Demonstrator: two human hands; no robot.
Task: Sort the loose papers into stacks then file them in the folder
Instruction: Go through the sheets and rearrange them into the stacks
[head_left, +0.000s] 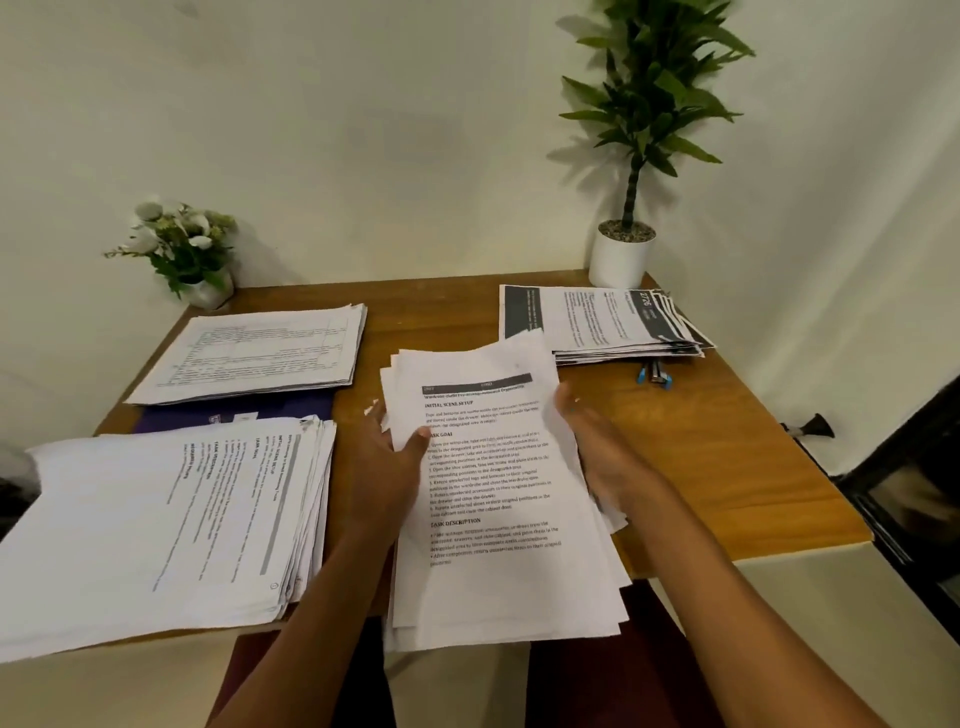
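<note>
Moderate warm indoor light; overall image soft.
Plant (655, 104) throws soft shadows leftward on wall (363, 130); print on papers (493, 478) blurred; frame edges bowed.

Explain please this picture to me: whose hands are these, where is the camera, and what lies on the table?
There is no machine: a person works with bare hands, and the single camera sits on the head, looking down. The left hand grips an untidy bundle of printed sheets, thumb on top; the right hand rests open against its right edge. On the wooden table lie the near-left stack, the far-left stack and the far-right stack. A purple folder shows between the two left ones.
</note>
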